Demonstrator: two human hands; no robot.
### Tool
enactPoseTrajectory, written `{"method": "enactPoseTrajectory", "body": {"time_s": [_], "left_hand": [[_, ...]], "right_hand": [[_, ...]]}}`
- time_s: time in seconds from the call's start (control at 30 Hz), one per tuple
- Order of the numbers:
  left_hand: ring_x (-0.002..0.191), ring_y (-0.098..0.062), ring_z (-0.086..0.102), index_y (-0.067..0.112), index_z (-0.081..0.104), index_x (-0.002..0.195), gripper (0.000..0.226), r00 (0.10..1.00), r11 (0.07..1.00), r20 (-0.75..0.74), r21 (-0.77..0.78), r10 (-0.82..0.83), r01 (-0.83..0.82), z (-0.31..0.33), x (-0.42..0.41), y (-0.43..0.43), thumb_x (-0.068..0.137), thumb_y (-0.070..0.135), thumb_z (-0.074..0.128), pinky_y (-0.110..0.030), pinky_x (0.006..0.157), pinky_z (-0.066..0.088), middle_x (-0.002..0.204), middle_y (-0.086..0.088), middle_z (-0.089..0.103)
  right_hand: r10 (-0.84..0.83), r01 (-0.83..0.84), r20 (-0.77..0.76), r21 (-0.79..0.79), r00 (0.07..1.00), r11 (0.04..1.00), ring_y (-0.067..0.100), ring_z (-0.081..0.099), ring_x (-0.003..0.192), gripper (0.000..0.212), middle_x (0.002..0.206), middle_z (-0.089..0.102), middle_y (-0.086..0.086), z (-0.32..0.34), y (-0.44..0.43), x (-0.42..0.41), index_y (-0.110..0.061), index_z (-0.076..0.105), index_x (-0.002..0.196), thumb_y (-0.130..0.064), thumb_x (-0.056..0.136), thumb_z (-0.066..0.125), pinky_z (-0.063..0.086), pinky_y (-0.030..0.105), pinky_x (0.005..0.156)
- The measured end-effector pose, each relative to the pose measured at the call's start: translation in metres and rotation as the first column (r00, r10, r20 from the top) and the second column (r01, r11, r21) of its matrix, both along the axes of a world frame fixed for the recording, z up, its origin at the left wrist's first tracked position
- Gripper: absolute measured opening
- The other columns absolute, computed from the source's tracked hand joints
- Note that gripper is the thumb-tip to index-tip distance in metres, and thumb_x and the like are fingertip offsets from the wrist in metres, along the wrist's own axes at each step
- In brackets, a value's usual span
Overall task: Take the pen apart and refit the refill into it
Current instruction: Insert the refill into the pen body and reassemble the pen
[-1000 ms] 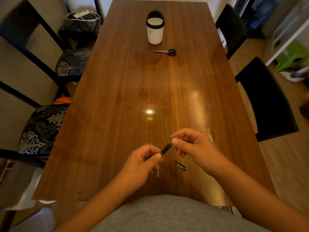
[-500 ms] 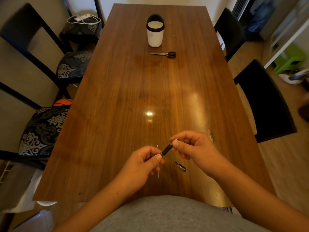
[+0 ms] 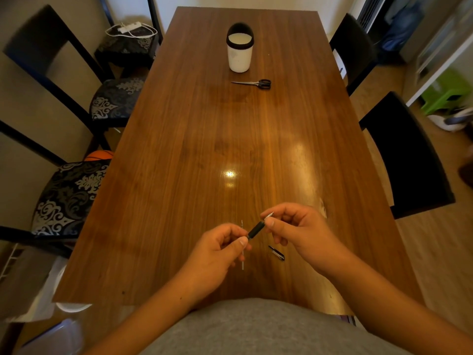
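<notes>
Both hands hold one black pen barrel (image 3: 256, 229) a little above the near part of the wooden table (image 3: 194, 155). My left hand (image 3: 217, 254) pinches its lower end. My right hand (image 3: 297, 229) pinches the upper end, where a silver tip (image 3: 270, 215) pokes out past the fingers. A thin pale refill (image 3: 242, 262) lies on the table under my left hand, partly hidden by it. A small black pen cap with a clip (image 3: 277, 252) lies on the table below my right hand.
Far down the table stand a white cup with a black rim (image 3: 239, 51) and black-handled scissors (image 3: 256, 83). Patterned chairs (image 3: 69, 196) line the left side, dark chairs (image 3: 409, 155) the right. The table's near edge is by my grey shirt.
The silver tip now shows further beyond my right fingers than a second ago. Both hands stay in nearly the same place; the camera has tilted slightly.
</notes>
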State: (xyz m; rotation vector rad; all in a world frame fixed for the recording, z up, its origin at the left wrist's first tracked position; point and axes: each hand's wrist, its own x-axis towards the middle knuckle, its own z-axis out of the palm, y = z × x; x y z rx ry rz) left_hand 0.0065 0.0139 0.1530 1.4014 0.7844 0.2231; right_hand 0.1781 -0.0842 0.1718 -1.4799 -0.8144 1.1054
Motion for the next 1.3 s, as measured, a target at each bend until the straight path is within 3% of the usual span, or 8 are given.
{"method": "enactPoseTrajectory", "body": {"time_s": [0.17, 0.33, 0.6, 0.73, 0.9, 1.03, 1.17, 1.3], "left_hand": [[0.063, -0.006, 0.058, 0.006, 0.064, 0.097, 0.009, 1.000, 1.000, -0.003, 0.020, -0.001, 0.001, 0.003, -0.001, -0.001, 0.091, 0.003, 0.058, -0.015, 0.055, 0.047, 0.069, 0.006, 0.067], [0.064, -0.007, 0.058, 0.002, 0.063, 0.100, 0.013, 1.000, 0.999, -0.016, 0.044, -0.004, 0.005, 0.007, 0.000, -0.002, 0.093, 0.002, 0.052, -0.017, 0.056, 0.045, 0.077, 0.001, 0.068], [0.064, -0.006, 0.057, -0.002, 0.062, 0.101, 0.012, 1.000, 0.998, -0.009, 0.055, -0.003, 0.003, 0.010, 0.001, -0.003, 0.092, 0.001, 0.055, -0.016, 0.057, 0.045, 0.076, 0.000, 0.064], [0.065, -0.008, 0.057, -0.002, 0.062, 0.101, 0.013, 1.000, 0.998, -0.011, 0.054, -0.015, 0.016, 0.008, 0.000, -0.002, 0.093, 0.002, 0.053, -0.015, 0.056, 0.045, 0.075, 0.000, 0.065], [0.063, -0.004, 0.057, 0.006, 0.064, 0.096, 0.009, 0.999, 0.997, -0.015, 0.069, -0.028, 0.029, 0.003, 0.000, -0.003, 0.092, 0.004, 0.057, -0.016, 0.058, 0.046, 0.072, 0.002, 0.063], [0.064, -0.001, 0.052, 0.021, 0.065, 0.084, 0.013, 0.998, 0.970, -0.026, 0.239, 0.048, -0.041, -0.004, 0.005, -0.002, 0.088, 0.008, 0.063, -0.020, 0.059, 0.044, 0.073, 0.005, 0.059], [0.069, -0.001, 0.055, 0.030, 0.061, 0.083, 0.014, 0.995, 0.845, -0.031, 0.530, 0.100, -0.068, -0.008, 0.012, -0.001, 0.086, 0.017, 0.065, -0.016, 0.060, 0.044, 0.076, 0.011, 0.060], [0.073, -0.003, 0.057, 0.032, 0.061, 0.088, 0.009, 0.995, 0.788, -0.037, 0.614, 0.095, -0.052, -0.010, 0.012, 0.003, 0.087, 0.023, 0.063, -0.018, 0.060, 0.044, 0.080, 0.013, 0.059]], "right_hand": [[-0.030, 0.030, 0.025, 0.002, 0.999, 1.000, 0.007, 0.059, 0.054, 0.008, 0.060, 0.066, -0.002, 0.000, 0.001, -0.003, -0.026, 0.071, 0.074, -0.034, 0.075, 0.070, 0.048, 0.017, 0.051], [-0.011, 0.011, 0.010, 0.011, 1.000, 1.000, 0.007, 0.061, 0.058, 0.015, 0.066, 0.068, -0.006, -0.001, 0.000, -0.001, -0.026, 0.074, 0.090, -0.033, 0.077, 0.068, 0.049, 0.016, 0.053], [-0.038, 0.038, 0.078, 0.009, 0.996, 0.999, 0.006, 0.059, 0.055, 0.011, 0.060, 0.065, -0.005, -0.004, 0.002, -0.001, -0.028, 0.072, 0.077, -0.038, 0.074, 0.071, 0.047, 0.016, 0.052], [-0.028, 0.028, 0.041, 0.018, 0.999, 0.999, 0.006, 0.061, 0.058, 0.012, 0.066, 0.069, -0.004, -0.005, -0.001, 0.000, -0.027, 0.075, 0.085, -0.033, 0.077, 0.069, 0.048, 0.015, 0.053], [-0.044, 0.044, 0.045, -0.003, 0.998, 0.999, 0.009, 0.062, 0.056, 0.016, 0.065, 0.071, 0.001, -0.005, 0.000, 0.000, -0.025, 0.074, 0.077, -0.015, 0.087, 0.066, 0.049, 0.017, 0.051], [-0.138, 0.139, -0.071, 0.003, 0.988, 0.990, 0.009, 0.060, 0.052, 0.022, 0.059, 0.068, 0.001, -0.008, 0.004, -0.006, -0.020, 0.069, 0.070, -0.010, 0.089, 0.064, 0.049, 0.019, 0.052], [-0.231, 0.233, -0.143, -0.003, 0.962, 0.972, 0.010, 0.059, 0.052, 0.025, 0.058, 0.065, -0.001, -0.011, 0.013, -0.010, -0.015, 0.064, 0.067, -0.011, 0.091, 0.061, 0.049, 0.024, 0.056], [-0.257, 0.257, -0.174, -0.021, 0.951, 0.966, 0.008, 0.060, 0.054, 0.021, 0.061, 0.068, -0.001, -0.019, 0.017, -0.008, -0.016, 0.068, 0.071, -0.018, 0.091, 0.062, 0.050, 0.021, 0.055]]}}
